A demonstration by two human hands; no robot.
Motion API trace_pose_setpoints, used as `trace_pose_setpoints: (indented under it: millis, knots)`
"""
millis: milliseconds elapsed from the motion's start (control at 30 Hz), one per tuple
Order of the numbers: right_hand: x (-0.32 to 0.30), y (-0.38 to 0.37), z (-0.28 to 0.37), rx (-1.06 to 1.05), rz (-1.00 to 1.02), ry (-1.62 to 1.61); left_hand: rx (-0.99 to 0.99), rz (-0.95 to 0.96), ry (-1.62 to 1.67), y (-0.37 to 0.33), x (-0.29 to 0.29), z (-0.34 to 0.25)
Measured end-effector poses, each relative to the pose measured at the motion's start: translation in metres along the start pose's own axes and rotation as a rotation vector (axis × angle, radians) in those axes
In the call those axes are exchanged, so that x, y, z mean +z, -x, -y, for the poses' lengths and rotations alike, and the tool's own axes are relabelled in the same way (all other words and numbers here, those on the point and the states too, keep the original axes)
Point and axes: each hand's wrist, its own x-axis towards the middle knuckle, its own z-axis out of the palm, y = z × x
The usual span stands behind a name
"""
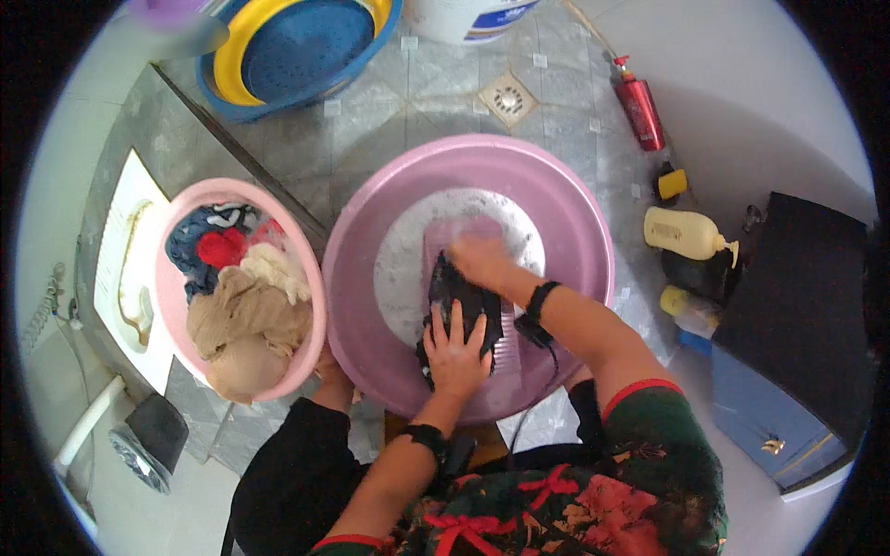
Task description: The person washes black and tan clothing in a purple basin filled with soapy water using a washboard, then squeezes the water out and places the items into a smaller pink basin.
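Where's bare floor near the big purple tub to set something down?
Bare tile: between the purple tub and red bottle, right of the floor drain; also between the drain and blue basin. Crowded: left side, by the pink basin; the tub's middle, left hand and right hand at black cloth.

Dark green sleeves [666, 445] end in red trim [638, 393].

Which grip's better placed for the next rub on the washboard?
Right grip, probably: blurred, but apparently closed on the far end of the black cloth over the washboard. Left grip lies spread on the near part.
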Motion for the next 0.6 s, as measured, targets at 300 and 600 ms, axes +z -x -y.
trace_pose_setpoints:
  millis: [300, 600]
  knots:
    - [0.013, 0.016, -0.031, 0.660, -0.713, -0.879, -0.025, 0.016, -0.040, 0.005, -0.001, 0.004]
    - [0.117, 0.062, -0.087, 0.792, -0.974, -2.335, 0.028, -0.026, -0.023, -0.001, 0.003, -0.002]
